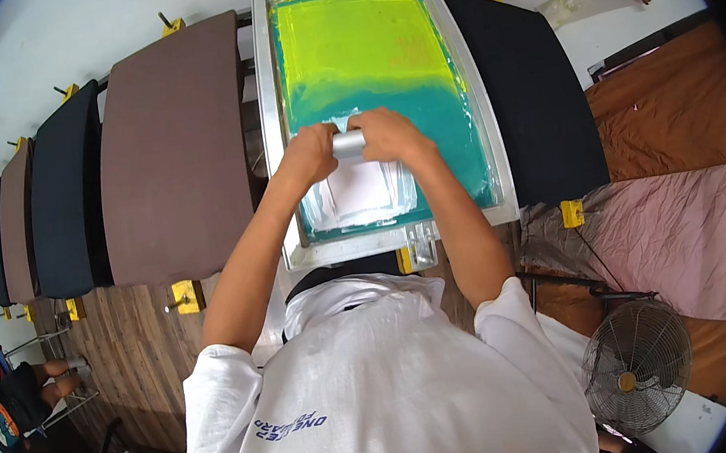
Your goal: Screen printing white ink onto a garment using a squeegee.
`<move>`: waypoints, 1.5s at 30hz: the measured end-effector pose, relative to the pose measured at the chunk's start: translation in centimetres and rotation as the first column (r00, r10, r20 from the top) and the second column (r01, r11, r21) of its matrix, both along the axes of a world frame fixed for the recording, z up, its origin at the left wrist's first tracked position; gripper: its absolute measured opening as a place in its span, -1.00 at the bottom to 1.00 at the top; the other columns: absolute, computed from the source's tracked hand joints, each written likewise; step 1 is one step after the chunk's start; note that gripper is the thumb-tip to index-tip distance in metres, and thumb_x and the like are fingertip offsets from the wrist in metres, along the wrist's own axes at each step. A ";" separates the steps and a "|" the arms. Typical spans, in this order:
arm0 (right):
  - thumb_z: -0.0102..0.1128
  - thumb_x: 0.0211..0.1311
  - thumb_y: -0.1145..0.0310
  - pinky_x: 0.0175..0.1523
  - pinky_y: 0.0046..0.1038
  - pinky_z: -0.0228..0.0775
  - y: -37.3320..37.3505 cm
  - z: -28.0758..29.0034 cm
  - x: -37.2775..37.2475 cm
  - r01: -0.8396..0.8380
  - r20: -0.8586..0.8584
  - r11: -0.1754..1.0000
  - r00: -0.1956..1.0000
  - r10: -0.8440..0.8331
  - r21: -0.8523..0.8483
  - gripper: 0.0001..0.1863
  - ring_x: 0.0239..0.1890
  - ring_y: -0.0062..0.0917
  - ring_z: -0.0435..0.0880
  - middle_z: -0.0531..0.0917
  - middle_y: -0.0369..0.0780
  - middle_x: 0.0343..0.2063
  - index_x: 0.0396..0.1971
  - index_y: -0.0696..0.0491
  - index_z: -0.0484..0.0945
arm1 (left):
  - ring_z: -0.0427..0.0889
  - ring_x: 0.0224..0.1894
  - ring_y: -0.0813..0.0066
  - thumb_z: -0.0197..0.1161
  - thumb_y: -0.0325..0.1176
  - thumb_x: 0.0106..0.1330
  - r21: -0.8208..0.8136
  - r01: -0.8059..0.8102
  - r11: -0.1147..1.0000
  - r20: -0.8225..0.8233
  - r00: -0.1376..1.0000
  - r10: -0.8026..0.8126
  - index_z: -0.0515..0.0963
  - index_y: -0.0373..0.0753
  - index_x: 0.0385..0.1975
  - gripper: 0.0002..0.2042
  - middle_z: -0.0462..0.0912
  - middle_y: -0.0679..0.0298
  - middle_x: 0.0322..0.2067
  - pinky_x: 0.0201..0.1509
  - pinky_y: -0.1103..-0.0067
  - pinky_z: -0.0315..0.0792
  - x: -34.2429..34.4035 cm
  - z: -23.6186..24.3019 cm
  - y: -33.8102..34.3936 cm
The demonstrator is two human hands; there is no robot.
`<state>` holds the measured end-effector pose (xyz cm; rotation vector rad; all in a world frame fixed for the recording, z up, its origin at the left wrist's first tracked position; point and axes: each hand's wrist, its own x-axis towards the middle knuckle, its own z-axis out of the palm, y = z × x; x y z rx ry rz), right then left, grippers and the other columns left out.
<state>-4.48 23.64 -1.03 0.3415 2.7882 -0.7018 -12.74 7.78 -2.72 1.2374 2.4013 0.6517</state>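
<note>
My left hand (311, 152) and my right hand (384, 135) are closed on a silver squeegee (348, 145), held crosswise over the lower half of a printing screen. The screen's metal frame (502, 166) surrounds a mesh (359, 34) coated yellow-green at the top and teal below. White ink (359, 195) lies on the mesh just below the squeegee, with streaks around it. A metal clamp (422, 245) sits at the frame's near edge. The blade's lower edge is hard to make out under my hands.
Padded brown (171, 150) and black (528, 100) boards flank the screen, with yellow brackets (188, 297). A metal fan (634, 366) stands lower right beside draped brown and pink fabric (660, 237). A seated person (25, 399) is at lower left on a wooden floor (136, 360).
</note>
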 end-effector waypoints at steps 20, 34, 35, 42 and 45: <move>0.18 -0.19 0.64 0.00 -0.16 0.49 -6.8 -0.8 10.9 0.053 -0.208 0.998 0.977 -0.045 0.037 -0.59 -0.10 -0.10 0.59 0.63 -0.06 -0.22 -0.19 0.14 0.59 | 0.64 -0.18 -0.12 0.12 -0.75 -0.01 0.146 -0.098 0.984 0.050 0.995 0.092 0.60 -0.31 -0.10 -0.58 0.65 -0.05 -0.20 -0.08 0.20 0.54 10.8 -0.4 -5.8; 0.30 0.07 0.46 0.09 -0.23 0.44 -7.9 0.0 19.9 0.268 -0.549 0.957 0.786 -0.286 -0.116 -0.54 0.01 -0.18 0.57 0.55 -0.03 -0.05 0.02 0.18 0.48 | 0.65 -0.15 -0.11 0.15 -0.75 -0.03 0.112 -0.103 0.988 0.039 0.994 0.100 0.60 -0.32 -0.09 -0.57 0.65 -0.07 -0.17 -0.02 0.22 0.54 13.3 0.6 -7.0; 0.33 0.11 0.40 0.08 -0.27 0.46 -7.7 -1.0 21.7 0.373 -0.535 0.907 0.735 -0.418 -0.197 -0.54 -0.03 -0.18 0.59 0.57 -0.03 -0.10 0.01 0.20 0.47 | 0.64 -0.15 -0.11 0.15 -0.75 -0.03 0.108 -0.096 0.990 0.032 0.995 0.093 0.60 -0.32 -0.09 -0.57 0.65 -0.07 -0.17 -0.01 0.22 0.53 13.1 0.5 -6.9; 0.15 0.33 -0.14 -0.31 -0.46 0.59 -9.0 -4.8 26.8 0.595 0.429 0.029 0.612 -0.665 -0.803 -0.43 -0.31 -0.50 0.68 0.61 -0.17 -0.28 -0.10 0.15 0.46 | 0.64 -0.17 -0.07 0.15 -0.73 -0.05 0.121 -0.095 0.988 -0.022 0.995 0.099 0.62 -0.29 -0.11 -0.57 0.66 -0.03 -0.25 -0.04 0.25 0.53 13.4 -0.6 -6.9; 0.14 0.34 -0.15 -0.29 -0.45 0.57 -9.0 -6.7 26.9 0.555 0.462 -0.086 0.584 -0.667 -0.827 -0.48 -0.32 -0.52 0.68 0.60 -0.23 -0.33 -0.16 0.08 0.48 | 0.68 -0.28 -0.04 0.19 -0.70 -0.01 0.161 -0.080 0.984 -0.078 0.993 0.093 0.64 -0.30 -0.21 -0.67 0.68 -0.02 -0.31 -0.11 0.26 0.57 13.5 -0.3 -6.8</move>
